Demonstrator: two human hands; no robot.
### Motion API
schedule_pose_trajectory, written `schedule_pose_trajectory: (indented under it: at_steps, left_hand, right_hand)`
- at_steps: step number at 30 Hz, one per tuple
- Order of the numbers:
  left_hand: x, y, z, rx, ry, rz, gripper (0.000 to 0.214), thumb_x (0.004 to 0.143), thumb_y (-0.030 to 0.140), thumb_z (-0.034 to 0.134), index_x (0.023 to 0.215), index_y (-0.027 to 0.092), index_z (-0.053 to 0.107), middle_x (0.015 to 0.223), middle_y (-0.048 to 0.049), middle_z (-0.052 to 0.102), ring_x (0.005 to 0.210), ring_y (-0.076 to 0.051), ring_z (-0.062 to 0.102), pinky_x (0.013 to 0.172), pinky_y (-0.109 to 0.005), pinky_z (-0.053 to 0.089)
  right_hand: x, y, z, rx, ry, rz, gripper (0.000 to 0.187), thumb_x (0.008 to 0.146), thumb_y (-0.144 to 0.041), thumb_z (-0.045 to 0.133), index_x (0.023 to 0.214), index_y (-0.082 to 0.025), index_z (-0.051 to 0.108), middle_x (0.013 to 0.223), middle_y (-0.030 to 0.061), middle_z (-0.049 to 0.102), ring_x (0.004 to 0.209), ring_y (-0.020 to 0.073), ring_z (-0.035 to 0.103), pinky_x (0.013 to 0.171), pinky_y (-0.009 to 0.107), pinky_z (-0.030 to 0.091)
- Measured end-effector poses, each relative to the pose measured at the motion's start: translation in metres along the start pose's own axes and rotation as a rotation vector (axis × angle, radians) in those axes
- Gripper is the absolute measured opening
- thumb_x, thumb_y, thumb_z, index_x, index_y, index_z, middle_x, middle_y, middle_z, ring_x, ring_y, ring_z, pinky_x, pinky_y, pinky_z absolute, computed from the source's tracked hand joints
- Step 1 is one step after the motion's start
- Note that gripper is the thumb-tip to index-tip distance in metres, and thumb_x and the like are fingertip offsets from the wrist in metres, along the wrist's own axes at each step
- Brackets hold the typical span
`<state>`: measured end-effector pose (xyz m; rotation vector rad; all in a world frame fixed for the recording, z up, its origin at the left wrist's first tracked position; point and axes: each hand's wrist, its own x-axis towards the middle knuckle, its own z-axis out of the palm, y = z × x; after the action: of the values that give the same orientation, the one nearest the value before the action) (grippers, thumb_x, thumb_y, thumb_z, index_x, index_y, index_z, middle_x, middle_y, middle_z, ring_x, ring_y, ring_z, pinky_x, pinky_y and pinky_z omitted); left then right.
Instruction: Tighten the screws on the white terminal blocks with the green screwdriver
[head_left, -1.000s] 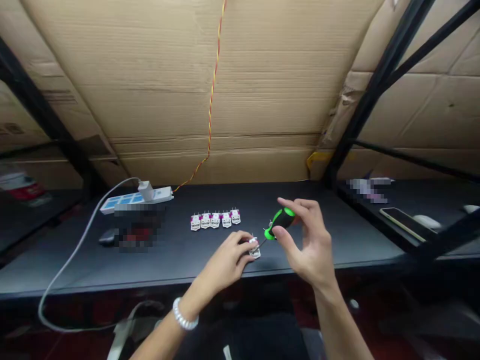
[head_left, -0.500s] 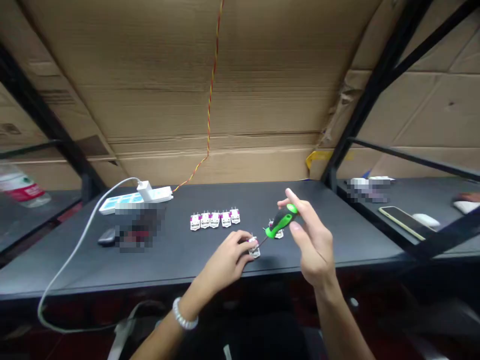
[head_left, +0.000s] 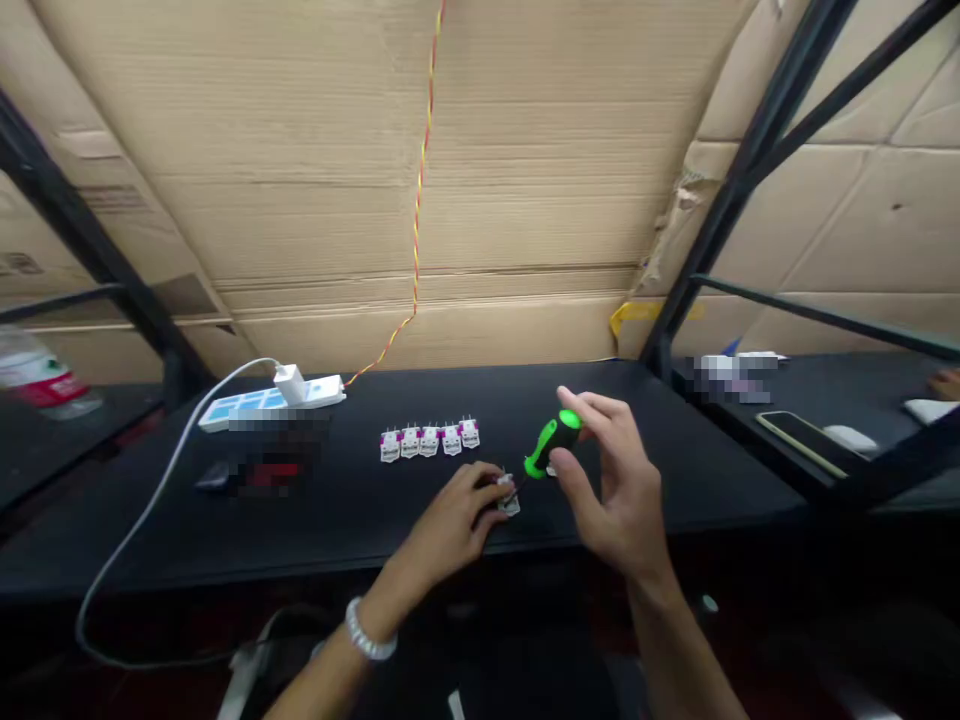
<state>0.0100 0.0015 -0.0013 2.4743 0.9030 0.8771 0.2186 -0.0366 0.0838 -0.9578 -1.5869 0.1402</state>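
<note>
My left hand (head_left: 454, 510) pinches a small white part with purple trim (head_left: 510, 497) on the desktop, partly covered by its fingers. Over that part leans a green and black screwdriver (head_left: 553, 443), its thin shaft running down to the part's face. My right hand (head_left: 619, 480) has thumb and fingers around the upper end of the handle. Beyond my left hand stands a row of several like parts (head_left: 429, 441) with thin pins pointing up. One more white piece (head_left: 551, 471) shows only a sliver behind the screwdriver and my right thumb.
A power strip (head_left: 315, 392) with a white plug and cable (head_left: 174, 470) lies at the left back. Metal frame bars (head_left: 709, 235) rise at both sides. A phone (head_left: 806, 445) rests at the right, a bottle (head_left: 45, 380) at the left. Cardboard (head_left: 525, 180) backs the desk.
My right hand and the screwdriver handle have shifted slightly left, and the handle stands a bit steeper. The left hand and its part stay in place. The picture's brightness differs.
</note>
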Motion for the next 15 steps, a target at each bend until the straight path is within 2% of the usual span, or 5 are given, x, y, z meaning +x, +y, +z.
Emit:
schedule_pose_trajectory:
  at_steps: [2,4,9,13,15]
  left_hand:
    - [0.0003,-0.0001,-0.0001,0.01,-0.002,-0.002,0.03,0.104,0.018,0.065,0.132,0.024,0.07,0.135,-0.0099,0.065,0.124,-0.025,0.064,0.11,-0.044,0.058]
    - [0.0006,-0.0002,-0.0002,0.015,-0.003,-0.005,0.03,0.103,0.017,0.065,0.132,0.024,0.07,0.134,-0.0099,0.065,0.124,-0.025,0.064,0.11,-0.044,0.058]
    - [-0.0001,-0.0006,0.0003,-0.003,0.0,0.004,0.027,0.105,0.02,0.064,0.131,0.024,0.07,0.134,-0.01,0.065,0.124,-0.025,0.064,0.111,-0.044,0.057]
    - [-0.0003,-0.0012,0.001,-0.003,0.003,0.004,0.029,0.104,0.018,0.064,0.132,0.023,0.07,0.135,-0.0103,0.065,0.125,-0.025,0.063,0.111,-0.045,0.057]
    - [0.0,-0.0011,0.001,-0.004,0.001,-0.001,0.029,0.104,0.018,0.064,0.132,0.023,0.07,0.136,-0.0106,0.064,0.125,-0.026,0.063,0.112,-0.045,0.057]
  right_hand:
    - [0.0005,-0.0011,0.0012,-0.064,0.029,0.006,0.051,0.095,-0.028,0.074,0.145,-0.031,0.066,0.123,0.0086,0.059,0.103,0.023,0.064,0.09,0.039,0.058]
    - [0.0005,-0.0015,0.0015,-0.055,0.022,0.009,0.051,0.097,-0.026,0.071,0.147,-0.03,0.065,0.121,0.0083,0.06,0.1,0.0219,0.063,0.09,0.039,0.058]
    - [0.0004,-0.0026,-0.0009,0.07,-0.066,-0.01,0.053,0.105,-0.021,0.051,0.158,-0.029,0.054,0.134,0.0107,0.064,0.124,0.0269,0.063,0.107,0.046,0.054]
    - [0.0012,-0.0038,-0.0004,-0.047,0.0,-0.006,0.049,0.098,-0.027,0.068,0.147,-0.028,0.065,0.123,0.0099,0.061,0.106,0.0244,0.064,0.097,0.043,0.058]
    - [0.0009,-0.0035,-0.0001,-0.046,-0.007,0.003,0.051,0.098,-0.026,0.068,0.149,-0.028,0.064,0.12,0.0094,0.062,0.104,0.024,0.065,0.096,0.042,0.059]
